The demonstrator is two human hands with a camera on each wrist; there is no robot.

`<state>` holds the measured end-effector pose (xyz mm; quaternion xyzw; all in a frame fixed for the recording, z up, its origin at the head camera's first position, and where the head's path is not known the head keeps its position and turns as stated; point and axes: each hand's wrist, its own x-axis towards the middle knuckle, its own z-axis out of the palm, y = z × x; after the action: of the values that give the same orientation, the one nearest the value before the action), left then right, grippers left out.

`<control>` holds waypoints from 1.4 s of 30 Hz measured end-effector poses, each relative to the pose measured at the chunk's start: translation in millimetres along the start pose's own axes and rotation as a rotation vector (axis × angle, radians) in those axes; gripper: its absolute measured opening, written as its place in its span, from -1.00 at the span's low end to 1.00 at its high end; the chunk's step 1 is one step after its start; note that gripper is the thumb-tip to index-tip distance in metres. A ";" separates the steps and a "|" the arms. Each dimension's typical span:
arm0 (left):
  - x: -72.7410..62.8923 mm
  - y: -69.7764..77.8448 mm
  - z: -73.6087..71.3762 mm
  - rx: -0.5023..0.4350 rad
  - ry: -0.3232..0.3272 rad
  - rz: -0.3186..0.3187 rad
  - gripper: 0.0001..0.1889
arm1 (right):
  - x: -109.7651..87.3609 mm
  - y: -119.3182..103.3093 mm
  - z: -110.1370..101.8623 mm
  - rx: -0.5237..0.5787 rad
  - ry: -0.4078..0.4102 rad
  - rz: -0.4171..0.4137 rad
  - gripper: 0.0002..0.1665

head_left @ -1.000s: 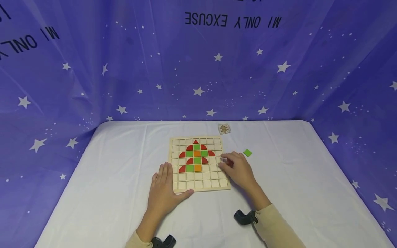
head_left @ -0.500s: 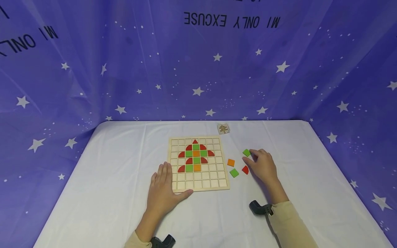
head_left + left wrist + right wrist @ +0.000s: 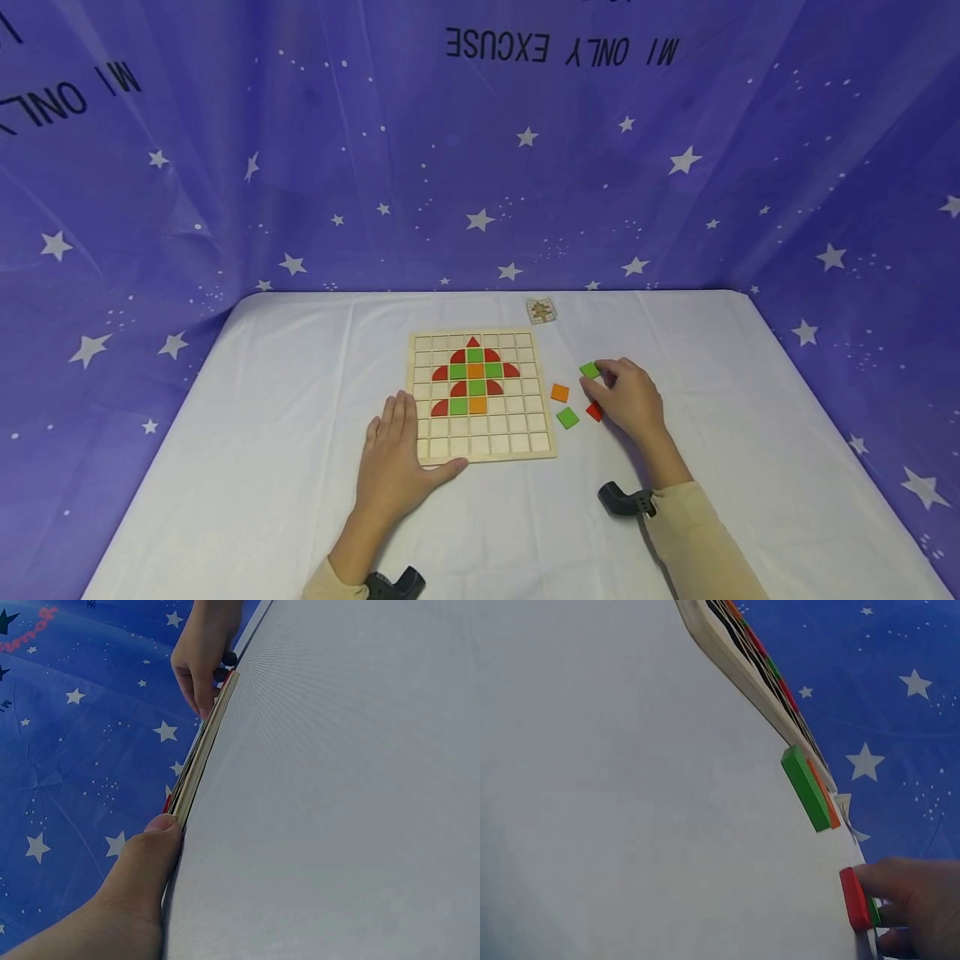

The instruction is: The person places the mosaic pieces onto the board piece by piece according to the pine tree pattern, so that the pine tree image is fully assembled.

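Observation:
A square wooden grid board (image 3: 480, 457) lies on the table, with red, green and orange tiles set in its cells in a tree-like shape. My left hand (image 3: 393, 467) rests along the board's left edge, fingers straight and thumb at the near edge. Right of the board, my right hand (image 3: 632, 400) pinches a green square tile (image 3: 589, 369) between thumb and fingers, at the table surface. Just below that hand lies a red quarter-round tile (image 3: 594, 412), partly covered by it. In the right wrist view the red tile (image 3: 855, 898) hides most of the green one.
An orange square tile (image 3: 560, 392) and another green square tile (image 3: 567, 418) lie loose between the board and my right hand. A small card with a tree pattern (image 3: 541, 311) lies beyond the board. A purple star-printed curtain (image 3: 480, 167) rises behind the white-covered table (image 3: 300, 358).
My right hand moved right from the board's edge, uncovering loose tiles. It then took hold of the far green tile and shifted it slightly left. The left hand stayed put.

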<state>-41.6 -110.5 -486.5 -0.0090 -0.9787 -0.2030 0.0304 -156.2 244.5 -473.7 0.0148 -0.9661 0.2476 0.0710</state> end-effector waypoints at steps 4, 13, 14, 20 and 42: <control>0.2 0.1 0.7 -0.001 0.003 0.005 0.40 | 0.2 -4.9 -0.9 0.004 -0.001 0.011 -0.51; -0.4 0.7 0.8 -0.004 0.001 -0.001 0.39 | 0.4 -27.6 -0.3 -0.013 -0.048 -0.037 -0.54; -0.5 0.8 0.6 -0.005 0.001 -0.002 0.39 | -0.5 -32.8 0.8 -0.009 -0.050 -0.059 -0.54; -0.7 1.0 -0.1 -0.006 -0.002 -0.007 0.39 | -12.9 -71.3 11.0 0.025 -0.111 -0.207 -0.60; 0.2 0.0 -0.9 0.007 0.003 0.001 0.39 | -30.6 -108.1 40.6 0.036 -0.209 -0.390 -0.64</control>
<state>-41.7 -110.8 -485.7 -0.0089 -0.9793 -0.1998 0.0320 -124.2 129.9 -461.9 0.2280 -0.9426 0.2434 0.0167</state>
